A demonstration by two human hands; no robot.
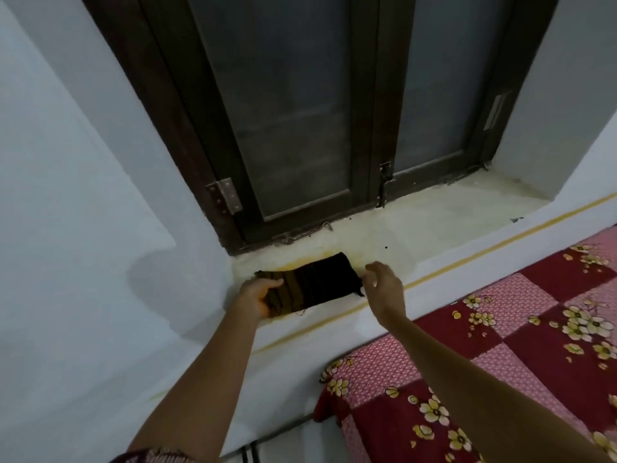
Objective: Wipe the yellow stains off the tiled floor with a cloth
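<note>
The cloth (320,282) lay crosswise over the yellow stains (305,260), its left end held by the left grip (258,297), the right grip (380,282) half-curled at its right edge, pinch uncertain.

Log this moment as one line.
surface: window sill, yellow stains | cloth: dark striped, spread on sill | left hand: grips left end | right hand: at right corner, grip unclear

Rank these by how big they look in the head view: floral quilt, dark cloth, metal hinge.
1. floral quilt, though it is nearest the camera
2. dark cloth
3. metal hinge
</note>
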